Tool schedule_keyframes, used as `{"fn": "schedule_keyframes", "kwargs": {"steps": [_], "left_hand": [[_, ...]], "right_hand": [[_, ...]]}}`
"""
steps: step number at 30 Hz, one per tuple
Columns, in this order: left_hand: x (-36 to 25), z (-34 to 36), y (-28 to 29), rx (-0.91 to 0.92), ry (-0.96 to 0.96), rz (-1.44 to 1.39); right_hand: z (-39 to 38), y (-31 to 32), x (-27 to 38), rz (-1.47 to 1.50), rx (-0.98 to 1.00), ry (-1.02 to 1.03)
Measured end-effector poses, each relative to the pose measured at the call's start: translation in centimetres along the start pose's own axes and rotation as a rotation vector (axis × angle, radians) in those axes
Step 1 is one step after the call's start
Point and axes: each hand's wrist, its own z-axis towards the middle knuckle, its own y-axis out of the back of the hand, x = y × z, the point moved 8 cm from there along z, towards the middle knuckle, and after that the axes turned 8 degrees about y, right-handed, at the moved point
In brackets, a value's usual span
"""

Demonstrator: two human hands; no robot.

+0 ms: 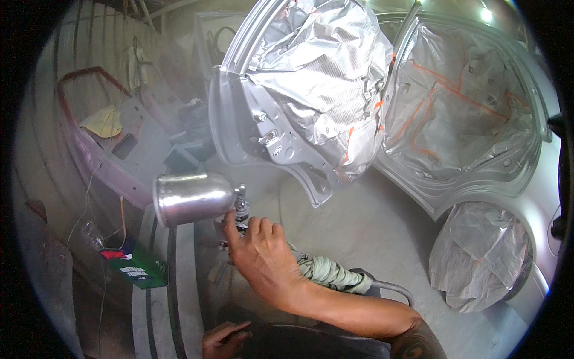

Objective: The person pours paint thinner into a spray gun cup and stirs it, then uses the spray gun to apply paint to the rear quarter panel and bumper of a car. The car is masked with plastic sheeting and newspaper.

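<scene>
Altogether, the head view showed one spray gun (241,206) with one metal cup (194,198), positioned below and left of the open door (239,128). The right hand (263,251) gripped the gun, fingers curled, one digit raised against the cup. The left hand (226,340) lay well below the open door, partly cut off; one finger was extended, and whether it held anything could not be told. One cloth-wrapped hose (335,273) ran below the open door. One detached door (134,158) and one green box (143,269) were to its left, one sheeted wheel (481,254) lower right. Bare floor (371,221) extended beneath its lower edge, leaving open room between gun and wheel.
</scene>
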Motion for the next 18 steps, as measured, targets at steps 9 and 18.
{"fn": "schedule_keyframes", "kwargs": {"steps": [9,18], "left_hand": [[1.9,-0.3,0.1,-0.029,-0.003,-0.025],[0.7,1.2,-0.7,0.017,0.049,-0.099]], "right_hand": [[-1.3,-2.4,-1.4,0.102,0.18,-0.012],[2.2,12.1,-3.1,0.023,-0.244,0.048]]}}
